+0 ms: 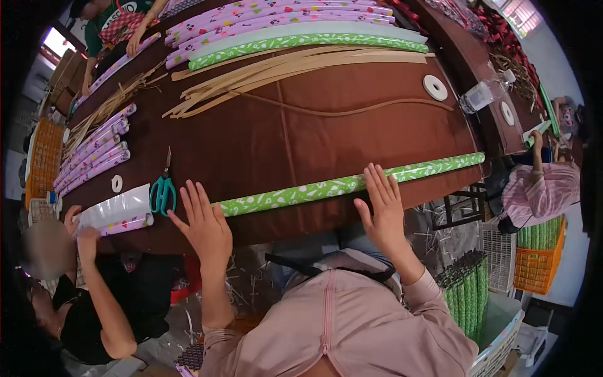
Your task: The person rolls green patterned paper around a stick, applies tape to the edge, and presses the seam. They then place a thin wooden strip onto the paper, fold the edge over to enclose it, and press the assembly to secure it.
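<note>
A long roll of green patterned wrapping paper [295, 196] lies across the near side of the brown table. My left hand [206, 223] rests flat at its left end, fingers stretched and spread. Further right, my right hand [382, 207] lies over the roll with its fingers extended and the thumb apart. Neither hand is wrapped round anything. Teal-handled scissors [164, 191] lie just left of my left hand, blades pointing away from me.
Brown paper strips [251, 81] lie beyond the roll, before green and purple rolls [276, 22]. A tape roll [434, 88] and plastic bottle [480, 97] are at right. Co-workers handle rolls at left and far right. Crates of green rolls [468, 295] stand at lower right.
</note>
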